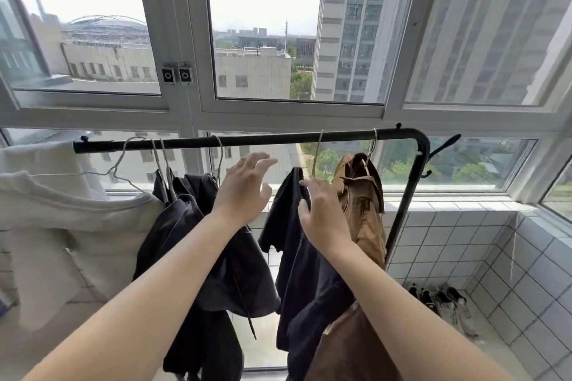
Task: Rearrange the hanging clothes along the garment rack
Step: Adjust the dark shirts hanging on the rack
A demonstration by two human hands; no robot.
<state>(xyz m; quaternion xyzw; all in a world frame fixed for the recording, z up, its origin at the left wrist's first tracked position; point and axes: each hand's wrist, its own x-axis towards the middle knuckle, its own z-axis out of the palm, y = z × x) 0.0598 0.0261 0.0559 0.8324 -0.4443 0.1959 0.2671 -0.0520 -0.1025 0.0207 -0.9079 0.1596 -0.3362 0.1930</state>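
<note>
A black garment rack bar (pixel 263 140) runs across in front of the window. From left to right hang a white shirt (pixel 62 226), dark clothes (pixel 198 226) on wire hangers, a dark navy shirt (pixel 288 226) and a brown jacket (pixel 365 195). My left hand (pixel 244 189) is raised in the gap between the dark clothes and the navy shirt, fingers spread, holding nothing. My right hand (pixel 322 213) rests against the navy shirt's shoulder just below its wire hanger (pixel 317 155); its fingers are apart and grip nothing that I can see.
The rack's right upright (pixel 405 204) slants down to the floor. Several shoes (pixel 442 303) lie on the floor by the white tiled wall (pixel 526 272) at right. The window frame (pixel 278 114) stands close behind the bar.
</note>
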